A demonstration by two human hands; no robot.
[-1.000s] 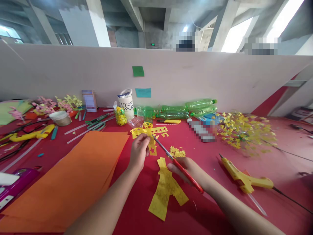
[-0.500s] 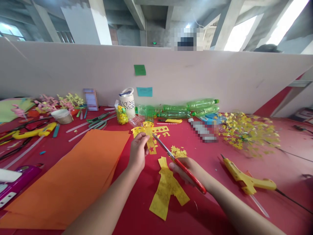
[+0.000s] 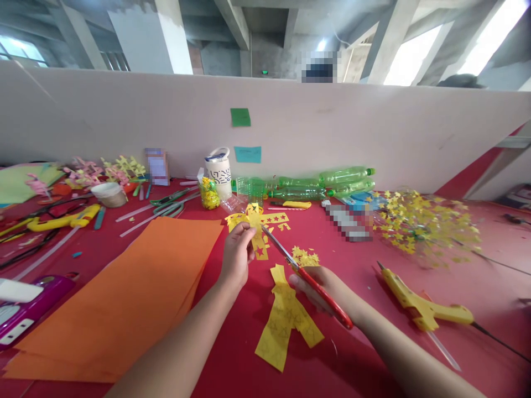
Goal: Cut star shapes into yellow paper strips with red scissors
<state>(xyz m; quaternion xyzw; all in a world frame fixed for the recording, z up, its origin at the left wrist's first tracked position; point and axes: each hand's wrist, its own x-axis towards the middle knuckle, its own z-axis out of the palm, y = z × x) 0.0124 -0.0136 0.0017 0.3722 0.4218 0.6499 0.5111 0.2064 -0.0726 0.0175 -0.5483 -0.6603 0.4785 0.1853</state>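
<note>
My left hand (image 3: 237, 254) pinches a strip of yellow paper (image 3: 258, 225) with star-shaped holes, held up over the red table (image 3: 365, 260). My right hand (image 3: 321, 287) grips red-handled scissors (image 3: 305, 272), whose blades point up-left and meet the strip close to my left fingers. Below the hands lie more yellow paper strips (image 3: 286, 320) with drawn stars. A small heap of cut yellow stars (image 3: 305, 257) rests just right of the blades.
Orange paper sheets (image 3: 120, 293) cover the table at left. A yellow glue gun (image 3: 423, 304) lies at right, another (image 3: 62, 219) at far left. Green plastic bottles (image 3: 315, 185), a white jar (image 3: 218, 172) and a yellow star branch (image 3: 418, 221) stand by the partition wall.
The scissors and my right hand have shifted slightly right and down. My left hand keeps the yellow strip pinched at about the same place. The camera has tilted a little.
</note>
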